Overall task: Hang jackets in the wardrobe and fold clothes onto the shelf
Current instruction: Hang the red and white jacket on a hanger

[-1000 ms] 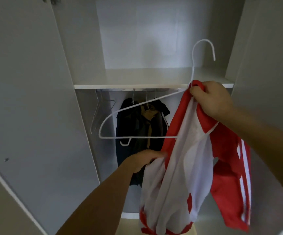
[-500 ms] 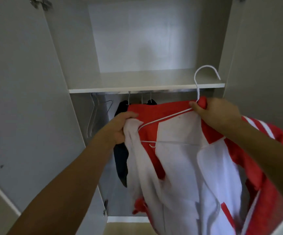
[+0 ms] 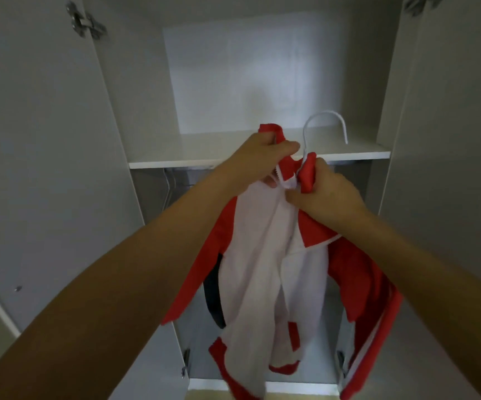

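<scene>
While the red-and-white jacket [image 3: 273,269] hangs in front of the open wardrobe [image 3: 60,140], both hands hold it up by its collar just below the shelf [image 3: 256,158] edge. The left hand [image 3: 262,157] grips the left side of the red collar with curled fingers; the right hand [image 3: 325,194] pinches the right side of the collar near the zip. The white hanger [image 3: 327,125] rises between the two hands, its hook standing free above the shelf board, with open room around it in the upper compartment. The jacket's body drops through the lower compartment, a striped red sleeve trailing to the right near the door edge. The hanger's shoulders are hidden inside the fabric. Behind the jacket, a dark garment [image 3: 214,295] shows only as a narrow strip, and the rail under the shelf is mostly covered by the left forearm. A thin wire hanger [image 3: 167,192] shows faintly at the left wall. The jacket's hem is cut off at the bottom.
</scene>
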